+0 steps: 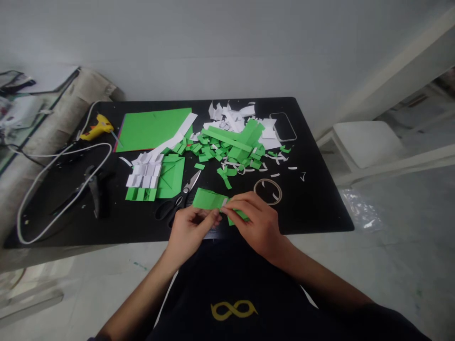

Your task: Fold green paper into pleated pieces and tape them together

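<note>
A folded piece of green paper (206,199) is pinched in my left hand (192,229), thumb on top, near the table's front edge. My right hand (258,219) has its thumb and fingertips pressed together at the right end of that piece, on a small white strip (224,202). Whether the strip is stuck to the paper I cannot tell. Another bit of green paper (232,218) shows below my right fingers, partly hidden. Just left of my hands lie black-handled scissors (185,192), blades apart. A tape roll (279,194) lies beyond my right hand.
Green scraps (220,149) and white scraps (231,118) are heaped mid-table beside a phone-like outlined object (283,127). At left are green sheets (152,128), a folded white-and-green paper piece (144,175), a yellow glue gun (99,127), pliers-like tool (94,192) and looping white cable (21,222).
</note>
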Demonstrator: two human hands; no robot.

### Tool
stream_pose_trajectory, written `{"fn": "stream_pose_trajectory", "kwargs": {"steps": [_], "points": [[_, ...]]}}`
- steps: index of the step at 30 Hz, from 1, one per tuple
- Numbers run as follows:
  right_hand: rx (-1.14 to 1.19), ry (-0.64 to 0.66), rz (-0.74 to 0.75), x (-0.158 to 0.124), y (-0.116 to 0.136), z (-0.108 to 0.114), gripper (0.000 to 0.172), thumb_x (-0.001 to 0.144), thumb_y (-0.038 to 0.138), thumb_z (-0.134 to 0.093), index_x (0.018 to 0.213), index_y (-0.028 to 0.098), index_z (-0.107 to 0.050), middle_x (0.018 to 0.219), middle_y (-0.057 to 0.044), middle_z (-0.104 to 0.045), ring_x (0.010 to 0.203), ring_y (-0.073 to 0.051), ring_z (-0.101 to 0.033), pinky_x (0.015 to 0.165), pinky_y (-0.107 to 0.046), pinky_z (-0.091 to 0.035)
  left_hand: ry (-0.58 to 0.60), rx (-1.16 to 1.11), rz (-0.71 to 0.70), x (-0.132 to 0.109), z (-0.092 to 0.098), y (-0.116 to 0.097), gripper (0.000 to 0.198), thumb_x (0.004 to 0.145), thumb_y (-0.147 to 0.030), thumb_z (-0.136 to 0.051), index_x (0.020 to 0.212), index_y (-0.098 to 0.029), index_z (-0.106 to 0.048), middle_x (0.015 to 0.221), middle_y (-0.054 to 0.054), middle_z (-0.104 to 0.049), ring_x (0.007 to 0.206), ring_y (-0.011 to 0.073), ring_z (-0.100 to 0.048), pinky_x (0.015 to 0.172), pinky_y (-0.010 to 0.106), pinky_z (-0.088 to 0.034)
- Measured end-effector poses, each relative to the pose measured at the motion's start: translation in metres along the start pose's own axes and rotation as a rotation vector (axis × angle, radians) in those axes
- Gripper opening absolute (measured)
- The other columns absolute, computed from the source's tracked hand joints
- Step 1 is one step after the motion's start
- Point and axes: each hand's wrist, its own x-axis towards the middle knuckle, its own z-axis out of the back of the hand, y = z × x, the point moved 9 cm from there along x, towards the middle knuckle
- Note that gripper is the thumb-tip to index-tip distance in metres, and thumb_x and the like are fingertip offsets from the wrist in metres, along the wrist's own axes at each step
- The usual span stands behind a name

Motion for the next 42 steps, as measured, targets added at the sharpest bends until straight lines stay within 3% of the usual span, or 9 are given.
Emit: {"fn": "stream_pose_trajectory", "kwargs": {"steps": [8, 20, 35, 42], "points": [[-0.066, 0.076, 0.013, -0.008, 0.001, -0.013, 0.014, 0.104, 0.009, -0.064, 0.108, 0.016, -0.076, 0.099, -0.009, -0.082, 0.094, -0.022, -0.079, 0.089, -0.036, -0.066, -0.034, 0.130, -0.097, -0.003, 0.000, 0.000, 0.022, 0.090, -0.035, -0.074, 0.076, -0.017, -0.079, 0.073, 0.004, -0.082, 0.064, 0.0179, -0.077, 0.061, 0.025, -0.058], [-0.129, 0.236, 0.014, -0.006, 0.002, -0.025, 0.019, 0.107, 0.008, -0.053, 0.104, 0.014, -0.072, 0.096, -0.011, -0.080, 0.093, -0.025, -0.076, 0.089, -0.041, -0.065, -0.001, 0.361, -0.241, -0.004, -0.003, -0.019, 0.027, 0.095, -0.030, -0.066, 0.070, -0.019, -0.066, 0.062, -0.001, -0.065, 0.055, 0.0117, -0.054, 0.055, 0.023, -0.043], [-0.055, 0.319, -0.109, -0.008, -0.012, -0.031, 0.018, 0.109, 0.012, -0.053, 0.103, 0.017, -0.069, 0.097, -0.010, -0.077, 0.093, -0.024, -0.074, 0.087, -0.039, -0.062, 0.008, 0.320, -0.161, -0.003, -0.003, -0.005, 0.025, 0.094, -0.033, -0.068, 0.074, -0.019, -0.069, 0.064, 0.000, -0.068, 0.055, 0.0133, -0.057, 0.055, 0.024, -0.045], [-0.127, 0.344, -0.094, -0.010, -0.012, -0.037, 0.025, 0.110, 0.011, -0.046, 0.101, 0.016, -0.068, 0.096, -0.011, -0.075, 0.092, -0.025, -0.072, 0.084, -0.040, -0.060, 0.043, 0.301, -0.140, -0.001, -0.006, -0.003, 0.024, 0.094, -0.031, -0.066, 0.073, -0.019, -0.068, 0.066, 0.001, -0.070, 0.059, 0.0138, -0.062, 0.057, 0.024, -0.047]]}}
